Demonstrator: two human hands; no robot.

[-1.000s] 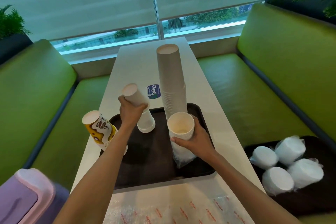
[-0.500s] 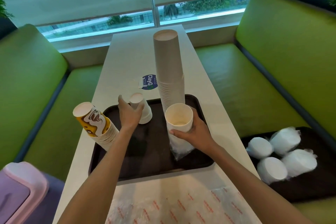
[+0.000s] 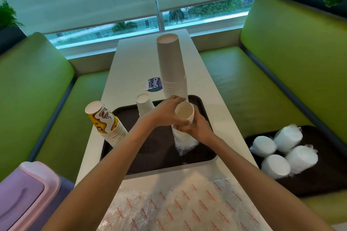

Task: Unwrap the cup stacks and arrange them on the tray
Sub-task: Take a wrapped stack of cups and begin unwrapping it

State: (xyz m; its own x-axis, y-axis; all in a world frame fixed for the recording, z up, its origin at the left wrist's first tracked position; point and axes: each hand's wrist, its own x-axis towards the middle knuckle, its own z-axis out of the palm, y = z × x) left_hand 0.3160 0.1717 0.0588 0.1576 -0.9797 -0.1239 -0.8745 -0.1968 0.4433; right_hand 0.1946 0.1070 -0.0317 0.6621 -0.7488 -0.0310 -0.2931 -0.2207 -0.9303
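At the centre of the frame both your hands hold the cup stack (image 3: pixel 183 131), mouth up over the tray (image 3: pixel 150 155). Your right hand (image 3: pixel 199 127) curls round its side to steady it. Your left hand (image 3: pixel 167 110) grips near the rim, probably to draw the cups from the plastic wrap (image 3: pixel 185 146) (bunched low at the base). A tall stack (image 3: pixel 171 69) already stands just behind.

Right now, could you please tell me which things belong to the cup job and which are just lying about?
Job: half-wrapped cup stack, tall white cup stack, small white cup stack, yellow printed cup stack, black tray, four wrapped stacks on the bench tray.
Lying about: ClayG sticker, purple bin, printed plastic sheet.
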